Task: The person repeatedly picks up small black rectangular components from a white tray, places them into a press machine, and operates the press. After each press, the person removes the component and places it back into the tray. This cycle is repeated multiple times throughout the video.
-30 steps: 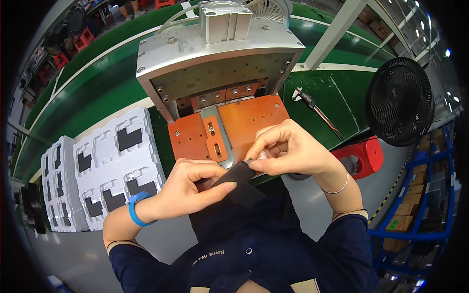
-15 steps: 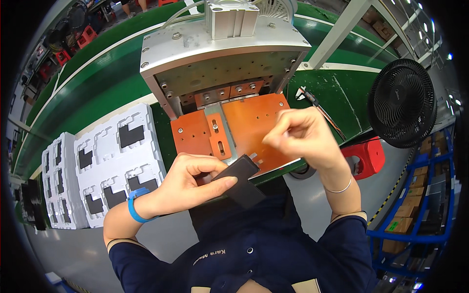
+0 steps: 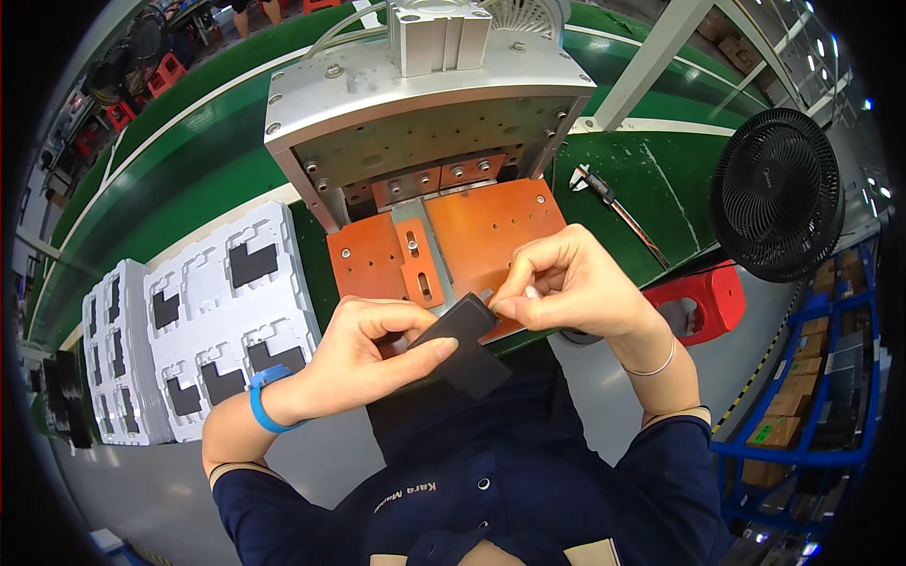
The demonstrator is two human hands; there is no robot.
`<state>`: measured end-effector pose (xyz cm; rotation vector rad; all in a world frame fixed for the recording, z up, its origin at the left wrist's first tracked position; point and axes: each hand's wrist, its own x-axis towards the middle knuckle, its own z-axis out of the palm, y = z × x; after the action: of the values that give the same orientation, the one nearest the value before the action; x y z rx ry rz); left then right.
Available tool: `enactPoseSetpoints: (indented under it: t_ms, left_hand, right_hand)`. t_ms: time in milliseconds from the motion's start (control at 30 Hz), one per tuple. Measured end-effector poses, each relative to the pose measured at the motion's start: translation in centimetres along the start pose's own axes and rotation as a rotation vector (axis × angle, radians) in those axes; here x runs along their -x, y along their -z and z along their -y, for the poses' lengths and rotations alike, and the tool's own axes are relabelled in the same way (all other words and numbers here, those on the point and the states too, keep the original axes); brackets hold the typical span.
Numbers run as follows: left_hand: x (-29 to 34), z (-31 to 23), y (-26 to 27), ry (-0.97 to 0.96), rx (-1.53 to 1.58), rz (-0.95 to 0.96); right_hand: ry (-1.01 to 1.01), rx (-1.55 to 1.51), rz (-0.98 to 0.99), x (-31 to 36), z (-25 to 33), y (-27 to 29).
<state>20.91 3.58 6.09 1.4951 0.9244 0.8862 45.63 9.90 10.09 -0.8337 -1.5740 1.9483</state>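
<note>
Left hand: the left hand [image 3: 377,354] holds a flat black piece [image 3: 464,341] in front of the chest, thumb under it and fingers curled over its near side; the grip is closed on the piece.
Right hand: the right hand [image 3: 571,283] pinches with thumb and first finger at the upper corner of the black piece; the fingertips are closed tight, but I cannot tell if there is a thin film or tab between them.
What changed: half a second ago the right hand was lifted away over the orange plate; now it is back down at the corner of the piece, as it was one second ago. The left hand has kept the piece in almost the same place.
Meaning: in my judgement the work on the corner is not finished, and the right hand goes for it a second time.
Where the piece is: in the air, just before the front edge of the orange plate [image 3: 491,231] of the grey press [image 3: 425,104], not on it.
Around: white trays [image 3: 208,325] with black parts lie on the left, a black fan [image 3: 776,193] stands on the right, a red stool [image 3: 703,302] is below it.
</note>
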Motion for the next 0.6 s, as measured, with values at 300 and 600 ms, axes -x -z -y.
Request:
enactPoseSetpoints:
  t_ms: [300,600]
  left_hand:
    - [-0.1,-0.6,0.3,0.083,0.075,0.007]
    - [-0.1,-0.7,0.5,0.106,0.065,-0.001]
  right_hand:
    - [0.028,0.086,0.006,0.0,-0.2,0.8]
    - [0.059,-0.005,0.006,-1.0,-1.1,0.5]
